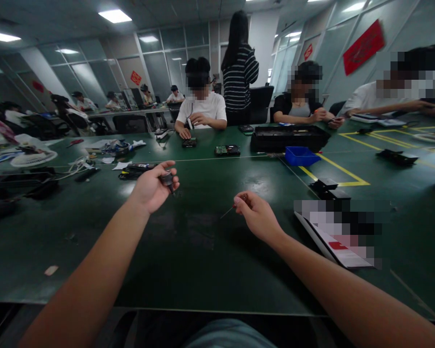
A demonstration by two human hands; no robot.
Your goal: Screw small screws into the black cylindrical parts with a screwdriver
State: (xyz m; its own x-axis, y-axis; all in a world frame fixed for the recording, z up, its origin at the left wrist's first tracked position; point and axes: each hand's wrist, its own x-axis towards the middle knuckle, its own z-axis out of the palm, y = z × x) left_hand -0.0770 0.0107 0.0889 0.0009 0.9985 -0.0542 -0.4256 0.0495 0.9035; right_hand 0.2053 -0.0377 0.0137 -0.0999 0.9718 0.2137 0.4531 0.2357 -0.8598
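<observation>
My left hand [154, 188] is raised above the green table [188, 270], palm turned inward. Its fingers curl around a small dark rounded part [166, 179] with a narrow end pointing down; its kind is not clear. To the right, my right hand [257, 212] pinches a thin screwdriver [227, 211]. The slim metal shaft points down and to the left, with a bit of red at the fingertips. Most of the handle is hidden in the hand. The screwdriver and the dark part are well apart.
Farther off lie a circuit-board device [227, 150], a long black housing [290, 138] and a blue bin [301, 156]. Black brackets [329, 188] and a white booklet [333, 246] lie to the right. Cables [76, 166] clutter the left. A co-worker [203, 108] sits opposite.
</observation>
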